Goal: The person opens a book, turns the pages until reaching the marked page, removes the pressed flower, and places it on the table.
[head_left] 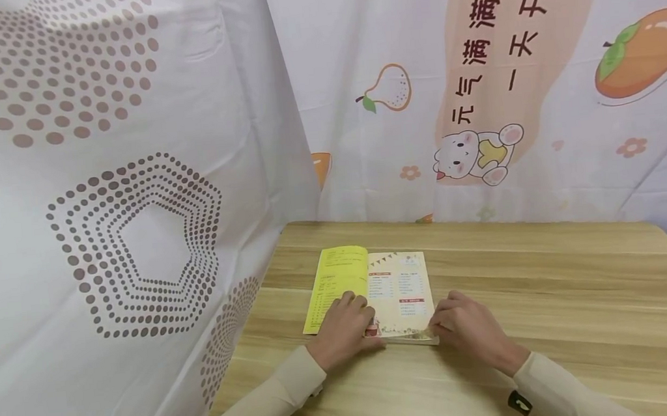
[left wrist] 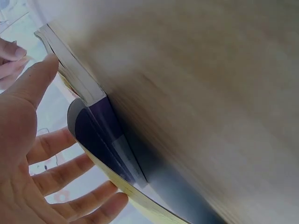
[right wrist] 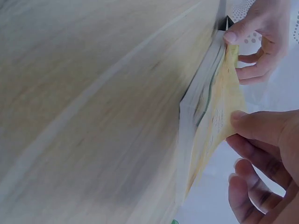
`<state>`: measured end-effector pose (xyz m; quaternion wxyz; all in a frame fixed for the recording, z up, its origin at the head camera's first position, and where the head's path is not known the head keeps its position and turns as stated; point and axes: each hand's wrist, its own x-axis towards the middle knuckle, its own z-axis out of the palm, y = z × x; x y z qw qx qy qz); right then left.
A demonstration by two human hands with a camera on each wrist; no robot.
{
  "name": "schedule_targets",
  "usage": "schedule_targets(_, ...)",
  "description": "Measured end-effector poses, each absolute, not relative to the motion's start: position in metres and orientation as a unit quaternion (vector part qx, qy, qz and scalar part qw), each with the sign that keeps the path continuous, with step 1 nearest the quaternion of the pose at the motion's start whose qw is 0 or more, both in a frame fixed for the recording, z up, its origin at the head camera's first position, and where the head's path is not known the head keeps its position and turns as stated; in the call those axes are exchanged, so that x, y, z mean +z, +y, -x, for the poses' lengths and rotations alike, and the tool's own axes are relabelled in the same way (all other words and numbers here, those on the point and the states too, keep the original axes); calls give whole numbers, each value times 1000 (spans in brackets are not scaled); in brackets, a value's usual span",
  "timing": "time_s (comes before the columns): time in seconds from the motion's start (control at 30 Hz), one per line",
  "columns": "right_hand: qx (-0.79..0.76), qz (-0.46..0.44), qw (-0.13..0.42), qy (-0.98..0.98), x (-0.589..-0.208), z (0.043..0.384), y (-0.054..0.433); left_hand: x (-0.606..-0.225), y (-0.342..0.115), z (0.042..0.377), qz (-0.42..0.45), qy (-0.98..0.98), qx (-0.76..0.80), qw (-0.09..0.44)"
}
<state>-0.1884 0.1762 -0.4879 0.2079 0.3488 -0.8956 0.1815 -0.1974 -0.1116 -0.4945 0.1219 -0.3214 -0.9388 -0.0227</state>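
A paperback book (head_left: 400, 294) lies open near its front on the wooden table, with its yellow inside cover (head_left: 338, 273) turned to the left and bowed up slightly. My left hand (head_left: 345, 328) rests at the lower part of the cover and spine. In the left wrist view, its fingers (left wrist: 65, 177) lie fairly straight along the cover and the thumb (left wrist: 39, 77) touches the bottom edge of the pages. At the lower right corner, my right hand (head_left: 472, 327) pinches a printed page (right wrist: 222, 116) between thumb and forefinger, lifting it off the page block.
The wooden table (head_left: 551, 282) spreads to the right of the book and toward me. A white curtain with dotted patterns (head_left: 154, 248) hangs close on the left, and a printed cloth (head_left: 365, 166) hangs behind the table's far edge.
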Motion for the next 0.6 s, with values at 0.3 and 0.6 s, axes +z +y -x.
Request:
schedule_targets(0.3, 242, -279, 192, -909, -483, 186, 175, -492, -110, 197, 320, -937, -18, 142)
schedule_targets(0.6, 221, -281, 111, -927, -482, 182, 177, -492, -110, 202, 324, -924, 19, 202)
